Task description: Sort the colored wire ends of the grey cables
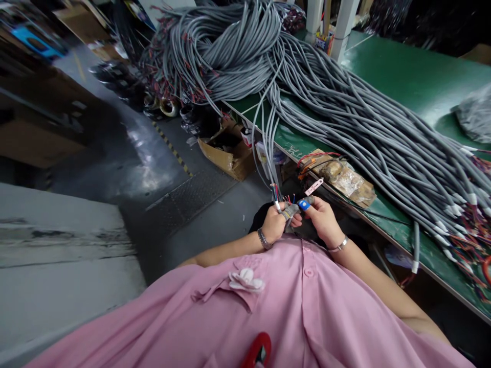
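Several grey cables (271, 148) hang over the table edge, and their ends reach my left hand (275, 222), which is closed around them. Thin coloured wires (274, 192) stick up from the cable ends above that hand. My right hand (324, 221) is close beside it, fingers pinched near the cable ends, with blue covering on one fingertip; what it pinches is too small to make out. Grey wrapping shows on fingers of my left hand. A pale pink strip with holes (314, 187) lies just above my right hand.
A large heap of grey cables (345, 107) covers much of the green table (399, 66). A taped cardboard piece (347, 179) lies at its near edge. An open cardboard box (230, 153) stands on the floor, with a pale cabinet (65, 276) at left.
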Demonstrator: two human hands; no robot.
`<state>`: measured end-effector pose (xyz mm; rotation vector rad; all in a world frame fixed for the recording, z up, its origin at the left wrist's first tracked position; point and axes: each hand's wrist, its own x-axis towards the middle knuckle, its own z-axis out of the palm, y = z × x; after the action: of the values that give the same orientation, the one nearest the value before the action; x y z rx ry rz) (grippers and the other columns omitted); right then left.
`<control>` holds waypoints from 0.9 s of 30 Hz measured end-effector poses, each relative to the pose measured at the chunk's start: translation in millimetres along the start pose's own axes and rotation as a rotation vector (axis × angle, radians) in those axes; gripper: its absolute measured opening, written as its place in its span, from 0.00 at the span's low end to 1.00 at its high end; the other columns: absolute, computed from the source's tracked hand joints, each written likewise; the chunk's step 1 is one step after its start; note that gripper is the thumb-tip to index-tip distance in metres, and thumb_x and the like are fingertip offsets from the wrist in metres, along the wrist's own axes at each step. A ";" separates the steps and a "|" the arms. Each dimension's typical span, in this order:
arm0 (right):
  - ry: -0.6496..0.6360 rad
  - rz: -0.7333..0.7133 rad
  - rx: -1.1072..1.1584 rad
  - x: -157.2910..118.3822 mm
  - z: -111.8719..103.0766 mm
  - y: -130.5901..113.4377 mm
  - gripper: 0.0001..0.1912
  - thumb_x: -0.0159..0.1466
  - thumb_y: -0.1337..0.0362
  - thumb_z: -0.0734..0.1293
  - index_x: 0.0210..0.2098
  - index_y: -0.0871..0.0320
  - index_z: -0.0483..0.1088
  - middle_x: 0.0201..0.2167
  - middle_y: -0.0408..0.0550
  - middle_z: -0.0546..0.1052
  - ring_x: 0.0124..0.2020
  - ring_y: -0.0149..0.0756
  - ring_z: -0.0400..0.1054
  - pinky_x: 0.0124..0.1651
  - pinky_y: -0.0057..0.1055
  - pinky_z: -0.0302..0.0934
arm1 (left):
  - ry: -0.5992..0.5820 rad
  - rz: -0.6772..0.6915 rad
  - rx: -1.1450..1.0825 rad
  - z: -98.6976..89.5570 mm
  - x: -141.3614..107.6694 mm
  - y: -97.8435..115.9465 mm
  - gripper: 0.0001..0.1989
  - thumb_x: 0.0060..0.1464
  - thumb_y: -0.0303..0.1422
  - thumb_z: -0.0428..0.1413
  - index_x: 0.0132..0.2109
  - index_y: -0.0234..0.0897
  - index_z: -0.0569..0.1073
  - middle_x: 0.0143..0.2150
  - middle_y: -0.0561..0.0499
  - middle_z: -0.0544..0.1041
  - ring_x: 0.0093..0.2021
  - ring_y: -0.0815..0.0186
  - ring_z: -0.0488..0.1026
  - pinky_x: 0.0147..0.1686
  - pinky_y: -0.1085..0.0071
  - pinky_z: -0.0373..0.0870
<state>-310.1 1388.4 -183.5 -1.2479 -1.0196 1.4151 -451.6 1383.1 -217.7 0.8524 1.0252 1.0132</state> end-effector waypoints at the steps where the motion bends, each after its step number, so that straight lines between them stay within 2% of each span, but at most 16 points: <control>1: 0.002 0.002 0.002 0.1 0.0 -0.1 0.17 0.51 0.52 0.74 0.25 0.58 0.67 0.21 0.40 0.68 0.22 0.27 0.57 0.27 0.29 0.57 | 0.003 -0.003 0.000 -0.1 -0.3 0.5 0.22 0.47 0.50 0.61 0.32 0.31 0.73 0.26 0.45 0.79 0.23 0.65 0.76 0.22 0.72 0.71; 4: -0.025 0.016 0.013 -1.0 2.0 -4.4 0.18 0.51 0.50 0.73 0.25 0.57 0.66 0.19 0.40 0.67 0.21 0.27 0.57 0.25 0.29 0.56 | 0.000 -0.025 -0.001 -0.6 -1.2 0.7 0.22 0.46 0.50 0.61 0.31 0.31 0.73 0.26 0.45 0.79 0.22 0.65 0.75 0.22 0.72 0.71; 11: -0.202 0.076 0.074 -3.8 10.0 -16.1 0.18 0.54 0.49 0.72 0.28 0.56 0.65 0.14 0.37 0.64 0.17 0.27 0.57 0.23 0.30 0.56 | -0.050 -0.048 0.020 -1.6 -3.1 -2.1 0.22 0.47 0.49 0.61 0.35 0.31 0.74 0.26 0.45 0.78 0.22 0.65 0.75 0.22 0.72 0.71; 21: -0.028 0.046 0.073 -8.8 16.1 -15.3 0.20 0.50 0.49 0.74 0.25 0.55 0.64 0.16 0.38 0.64 0.18 0.28 0.57 0.23 0.30 0.56 | -0.022 -0.037 0.016 -1.2 -3.4 -1.7 0.22 0.48 0.50 0.61 0.32 0.31 0.74 0.25 0.45 0.78 0.21 0.65 0.75 0.21 0.73 0.69; 27: -0.050 0.052 0.076 -6.1 9.0 -8.1 0.18 0.52 0.49 0.73 0.28 0.56 0.67 0.18 0.39 0.66 0.20 0.28 0.58 0.24 0.29 0.57 | 0.000 -0.031 -0.015 -1.1 -3.1 0.6 0.22 0.46 0.49 0.62 0.30 0.32 0.72 0.24 0.46 0.77 0.20 0.66 0.74 0.20 0.73 0.69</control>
<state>-317.9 1384.0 -173.3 -1.1963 -0.9638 1.5187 -453.4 1380.5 -216.6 0.8223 1.0267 0.9937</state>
